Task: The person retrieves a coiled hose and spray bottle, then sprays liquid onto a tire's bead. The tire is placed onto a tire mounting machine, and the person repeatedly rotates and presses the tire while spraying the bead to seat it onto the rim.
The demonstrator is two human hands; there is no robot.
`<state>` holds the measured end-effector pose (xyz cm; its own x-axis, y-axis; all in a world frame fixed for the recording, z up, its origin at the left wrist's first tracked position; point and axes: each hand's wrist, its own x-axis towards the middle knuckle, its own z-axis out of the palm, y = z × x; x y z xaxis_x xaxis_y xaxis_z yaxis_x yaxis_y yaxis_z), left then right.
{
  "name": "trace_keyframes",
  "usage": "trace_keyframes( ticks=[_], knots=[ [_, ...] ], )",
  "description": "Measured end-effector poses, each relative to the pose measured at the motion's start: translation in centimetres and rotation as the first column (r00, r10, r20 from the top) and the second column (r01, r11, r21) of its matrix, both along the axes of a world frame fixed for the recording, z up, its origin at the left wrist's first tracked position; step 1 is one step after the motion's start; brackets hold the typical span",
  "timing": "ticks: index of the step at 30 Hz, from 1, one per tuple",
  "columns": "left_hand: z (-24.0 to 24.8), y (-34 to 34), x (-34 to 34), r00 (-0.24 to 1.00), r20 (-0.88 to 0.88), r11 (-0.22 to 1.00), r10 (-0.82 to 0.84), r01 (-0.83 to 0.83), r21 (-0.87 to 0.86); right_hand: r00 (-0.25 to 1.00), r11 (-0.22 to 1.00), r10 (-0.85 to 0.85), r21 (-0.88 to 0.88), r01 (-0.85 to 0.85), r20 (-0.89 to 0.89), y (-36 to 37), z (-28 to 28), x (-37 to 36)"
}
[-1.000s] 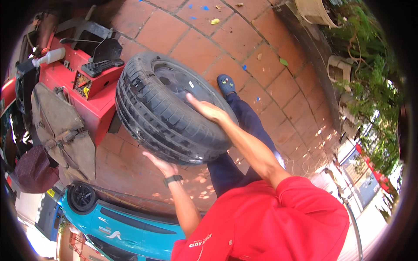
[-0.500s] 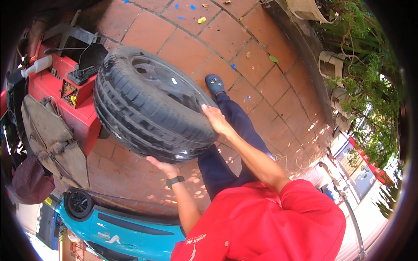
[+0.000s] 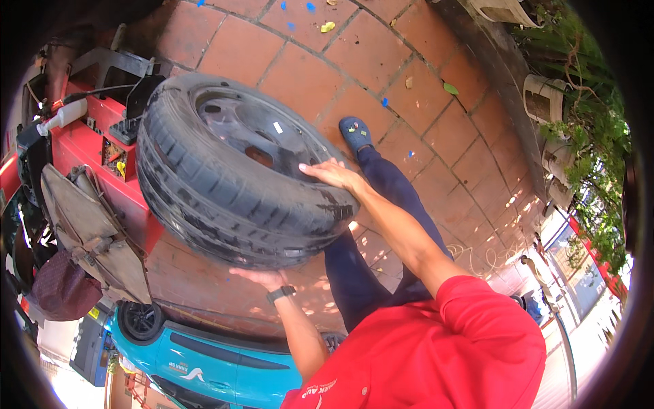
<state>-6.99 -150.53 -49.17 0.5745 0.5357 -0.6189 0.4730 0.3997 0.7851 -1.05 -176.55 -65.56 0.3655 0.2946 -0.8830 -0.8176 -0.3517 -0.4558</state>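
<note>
Tyre (image 3: 204, 198), black, fitted on a dark wheel (image 3: 231, 129), sits tilted before a red-shirted person (image 3: 436, 334), close beside a red machine (image 3: 82, 146). From here I cannot tell whether it touches the tiled floor (image 3: 436, 146). The right hand (image 3: 334, 176) lies loosely spread over its side, thumb toward the wheel; the left hand (image 3: 262, 276), fingers outstretched, meets its lower edge. Beyond the left forearm (image 3: 304, 341) is a turquoise car (image 3: 211, 361).
</note>
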Motion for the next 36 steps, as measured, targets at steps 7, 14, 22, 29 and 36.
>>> trace_keyframes(
  ticks=[7, 14, 22, 29, 36],
  knots=[
    [4.1, 0.7, 2.3, 1.0, -0.006, 0.993, -0.02, 0.019, -0.113, 0.993, 0.989, 0.112, -0.089, -0.115, -0.046, 1.1, 4.6, 0.2],
    [5.5, 2.8, 3.9, 0.992, -0.127, 0.989, -0.023, 0.003, -0.149, 0.97, 0.999, -0.049, -0.026, 0.044, -0.239, 1.6, 6.6, 0.1],
    [6.5, -0.2, 4.6, 0.973, -0.103, 0.838, -0.208, 0.231, 0.494, 0.999, 0.881, 0.029, -0.473, -0.005, 0.044, 1.4, 8.7, 4.4],
    [6.3, -2.3, 9.5, 0.995, -0.093, 0.731, -0.044, 0.096, 0.675, 0.773, 0.897, 0.1, -0.393, 0.202, 0.627, 3.1, 15.9, 16.8],
    [6.6, -0.9, 11.6, 0.997, -0.053, 0.75, -0.053, 0.075, 0.657, -0.221, 0.913, 0.339, -0.264, 0.31, 0.914, 20.9, 23.9, 42.9]
  ],
)
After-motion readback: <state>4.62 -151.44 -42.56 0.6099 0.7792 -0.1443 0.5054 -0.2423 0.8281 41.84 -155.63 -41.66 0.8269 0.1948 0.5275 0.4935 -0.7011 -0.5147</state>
